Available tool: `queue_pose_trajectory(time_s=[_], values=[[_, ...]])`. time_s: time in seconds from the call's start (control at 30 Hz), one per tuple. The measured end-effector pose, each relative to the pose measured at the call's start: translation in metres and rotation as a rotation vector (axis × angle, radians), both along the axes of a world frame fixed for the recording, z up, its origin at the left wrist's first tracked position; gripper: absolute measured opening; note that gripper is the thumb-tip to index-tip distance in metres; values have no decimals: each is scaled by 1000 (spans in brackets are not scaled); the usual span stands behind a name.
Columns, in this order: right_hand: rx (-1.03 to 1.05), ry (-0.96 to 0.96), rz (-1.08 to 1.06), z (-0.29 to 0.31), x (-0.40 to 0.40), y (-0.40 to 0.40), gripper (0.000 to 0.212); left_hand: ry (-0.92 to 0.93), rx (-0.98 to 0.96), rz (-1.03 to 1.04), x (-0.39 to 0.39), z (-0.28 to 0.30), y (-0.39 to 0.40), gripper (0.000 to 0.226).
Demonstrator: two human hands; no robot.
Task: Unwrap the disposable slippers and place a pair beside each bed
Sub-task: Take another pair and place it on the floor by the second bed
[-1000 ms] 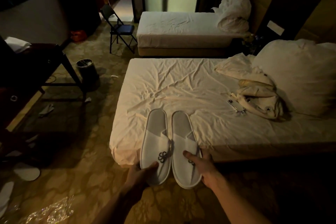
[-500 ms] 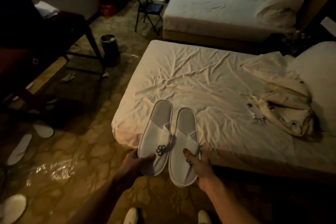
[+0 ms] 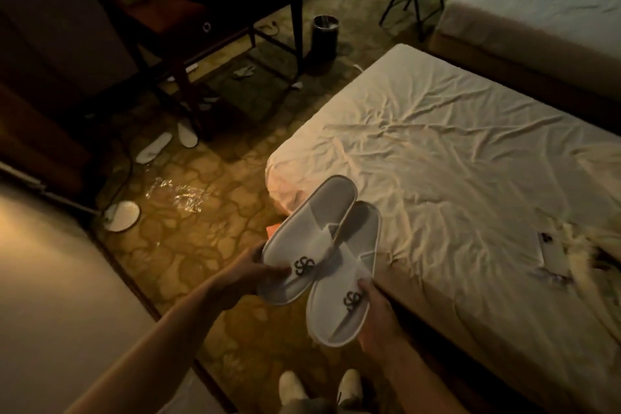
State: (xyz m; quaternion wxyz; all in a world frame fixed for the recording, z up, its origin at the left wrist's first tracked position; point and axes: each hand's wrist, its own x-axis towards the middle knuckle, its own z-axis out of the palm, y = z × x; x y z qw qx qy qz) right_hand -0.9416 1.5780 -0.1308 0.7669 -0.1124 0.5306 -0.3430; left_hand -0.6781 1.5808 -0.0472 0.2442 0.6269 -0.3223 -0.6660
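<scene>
We are swinging slippers (image 3: 321,257) off bed (image 3: 453,158) corner toward floor (image 3: 188,245); left hand (image 3: 250,274) gripping one, right hand (image 3: 378,316) gripping other; placing beside bed comes next.

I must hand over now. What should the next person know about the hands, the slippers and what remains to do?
Left hand grips one unwrapped slipper at its toe end. Right hand grips the other slipper.
Both slippers are in the air over the carpet, at the corner of the near bed, partly overlapping.
Clear wrapper lies on the carpet; other loose slippers lie near the desk.
Done: this pair is unwrapped.
Left: set it on the floor beside the near bed. No pair shows beside the far bed in this view.
</scene>
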Motion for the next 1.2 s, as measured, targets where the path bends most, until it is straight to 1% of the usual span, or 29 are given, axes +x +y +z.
queue_pose_trajectory(time_s=[0.03,0.13,0.17,0.27,0.3,0.37,0.43,0.5,0.6,0.7,0.77,0.87,0.93,1.03,1.2], values=[[-11,6,22,0,3,-1,58,9,-7,7,7,-2,2,71],[-49,137,101,-13,5,-4,37,-1,-15,-14,27,-19,1,59],[-57,188,132,-19,7,-4,35,-12,-29,-16,31,-24,-1,58],[-65,281,247,-44,10,-18,43,-69,-40,-1,41,-55,-12,58],[-65,295,253,-49,12,-23,43,-98,-53,0,46,-63,-16,58],[-25,309,269,-96,22,-41,35,-127,-95,49,56,-112,-31,57],[-7,308,260,-109,28,-52,25,-185,-115,100,61,-130,-37,56],[-4,314,263,-178,41,-69,19,-218,-142,189,64,-203,-47,52],[72,288,313,-300,69,-100,17,-236,-107,285,78,-337,-62,49],[107,275,373,-420,83,-118,25,-248,-124,382,90,-460,-71,47],[123,292,400,-487,86,-135,28,-288,-124,425,98,-525,-81,45],[156,324,436,-577,78,-153,28,-295,-141,440,95,-617,-97,39],[171,351,457,-626,70,-158,31,-295,-103,440,89,-669,-102,38],[208,356,477,-686,58,-148,31,-294,-88,439,78,-748,-99,47],[207,416,521,-762,66,-136,32,-318,-63,379,69,-831,-98,45]])
